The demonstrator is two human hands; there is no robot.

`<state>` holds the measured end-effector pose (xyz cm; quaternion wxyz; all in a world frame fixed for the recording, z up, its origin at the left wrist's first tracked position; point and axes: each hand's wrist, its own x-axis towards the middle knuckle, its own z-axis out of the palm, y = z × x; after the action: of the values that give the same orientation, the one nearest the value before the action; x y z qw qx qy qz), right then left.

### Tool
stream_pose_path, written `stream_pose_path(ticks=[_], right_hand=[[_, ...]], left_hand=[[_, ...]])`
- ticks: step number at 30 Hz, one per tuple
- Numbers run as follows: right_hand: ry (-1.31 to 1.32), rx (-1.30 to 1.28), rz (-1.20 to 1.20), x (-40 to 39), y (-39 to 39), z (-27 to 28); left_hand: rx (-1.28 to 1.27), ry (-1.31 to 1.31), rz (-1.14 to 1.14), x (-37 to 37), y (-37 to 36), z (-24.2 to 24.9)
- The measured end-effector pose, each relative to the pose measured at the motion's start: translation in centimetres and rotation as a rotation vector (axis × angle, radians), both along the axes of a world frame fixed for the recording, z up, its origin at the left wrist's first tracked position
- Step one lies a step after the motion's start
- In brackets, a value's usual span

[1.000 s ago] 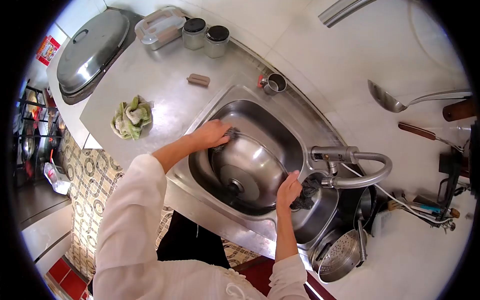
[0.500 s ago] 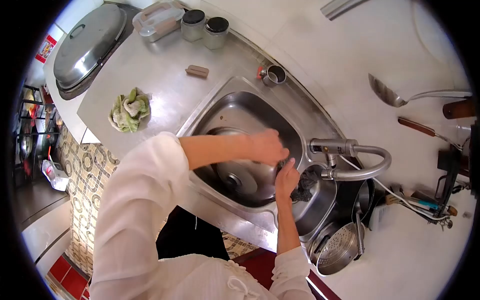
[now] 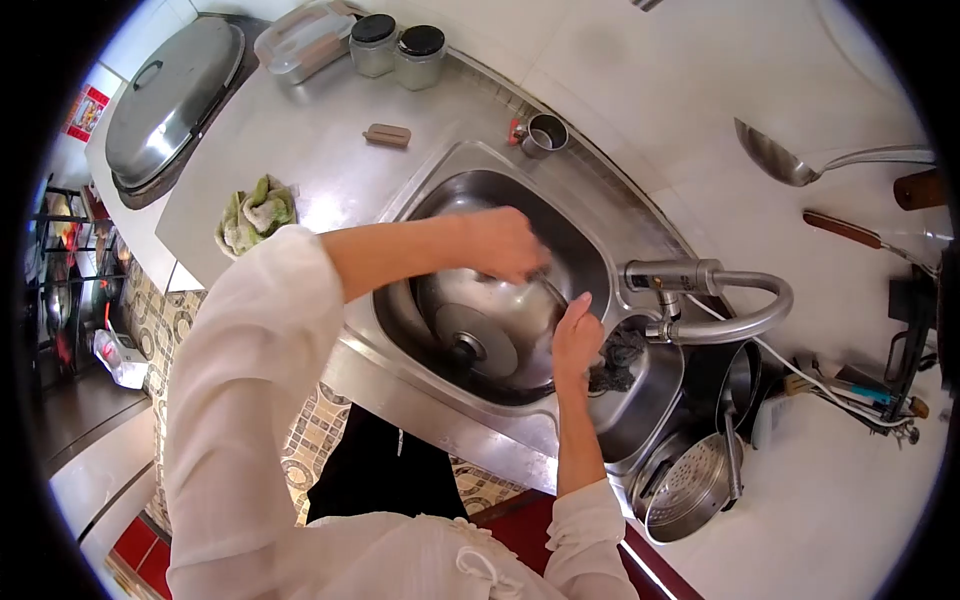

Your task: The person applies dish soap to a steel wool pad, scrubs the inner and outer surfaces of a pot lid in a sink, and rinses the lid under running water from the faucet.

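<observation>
A round steel lid (image 3: 540,310) with a dark central knob lies tilted in the large sink basin (image 3: 470,187). My right hand (image 3: 577,345) is closed on the lid's right rim, thumb pointing up. Over the lid's far side, my left hand (image 3: 505,245) is curled and blurred by motion; whatever it may hold is hidden beneath the fingers. A dark grey crumpled cloth or mesh (image 3: 622,360) lies in the small side basin (image 3: 640,420), just right of my right hand.
A bent-neck faucet (image 3: 740,330) reaches over the small basin. Pans and a steel colander (image 3: 690,490) stand beyond it. A steel cup (image 3: 545,135) sits at the sink's back edge. On the counter are a green-white cloth (image 3: 258,215), a brown clip-like piece (image 3: 387,135) and jars (image 3: 420,58).
My left hand has moved up and left, away from my right hand, uncovering more of the lid. My right hand keeps its hold on the rim. The view has shifted slightly.
</observation>
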<state>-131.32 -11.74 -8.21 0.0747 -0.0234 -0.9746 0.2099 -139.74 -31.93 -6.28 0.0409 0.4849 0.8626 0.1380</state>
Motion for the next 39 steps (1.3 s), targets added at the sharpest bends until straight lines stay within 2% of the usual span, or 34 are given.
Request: stream_pose_path(ticks=[2,5,7,11,13,14,16,17,18,20,22,24,25,30,32,34,36,37,39], right_hand=[[-0.011,0.02,-0.014,-0.2,0.0,-0.2],[0.001,-0.051,-0.04,0.4,0.3,-0.3],[0.009,-0.008,-0.022,0.7,0.1,0.0],[0.008,-0.021,0.019,0.4,0.6,-0.1],[0.011,-0.032,-0.006,0.4,0.7,-0.6],[0.021,-0.034,-0.03,0.1,0.6,-0.6],[0.028,-0.093,-0.02,-0.2,0.3,0.0],[0.029,-0.153,-0.004,-0.2,0.4,0.2],[0.025,-0.144,-0.003,-0.1,0.8,0.2],[-0.142,-0.157,-0.077,-0.5,1.2,-0.1],[-0.154,-0.18,-0.051,-0.3,1.9,-0.4],[-0.17,-0.198,-0.035,0.2,2.5,-0.8],[-0.174,-0.236,-0.029,0.3,2.8,-1.0],[-0.154,-0.233,0.022,0.1,2.0,0.3],[-0.08,-0.257,0.104,-0.1,1.9,0.3],[-0.067,-0.22,0.103,-0.1,1.7,0.3],[-0.053,-0.188,0.105,-0.1,1.4,0.6],[-0.065,-0.161,0.118,0.1,1.3,0.9],[-0.069,-0.135,0.137,0.2,1.2,1.1]], left_hand=[[0.033,0.008,-0.069,0.3,2.9,1.1],[0.11,0.081,-0.127,1.1,5.4,0.3],[0.214,0.03,-0.067,1.2,3.9,-0.8],[0.093,-0.024,0.056,0.2,-3.5,-1.4],[-0.073,-0.109,0.203,0.4,-6.7,-4.4],[-0.076,-0.105,0.203,1.0,-8.0,-5.7],[-0.005,-0.227,0.428,2.3,-8.8,-7.8],[-0.06,-0.341,0.514,2.6,-8.6,-7.6],[-0.052,-0.347,0.513,2.9,-8.2,-7.9],[0.14,-0.225,0.646,3.4,-7.6,-7.8],[0.15,-0.306,0.732,4.0,-6.7,-6.9],[0.527,-0.176,0.891,5.2,-5.3,-5.6],[0.571,-0.219,0.998,5.7,-4.2,-4.7],[0.64,-0.25,1.002,7.5,-0.9,-2.9],[0.626,-0.129,0.946,7.5,0.3,-2.9],[0.645,-0.155,0.968,6.8,1.5,-2.6],[0.682,-0.004,0.814,5.9,2.2,-2.0],[0.682,0.0,0.817,5.9,2.3,-1.7],[0.706,-0.012,0.673,5.8,2.4,-1.5]])
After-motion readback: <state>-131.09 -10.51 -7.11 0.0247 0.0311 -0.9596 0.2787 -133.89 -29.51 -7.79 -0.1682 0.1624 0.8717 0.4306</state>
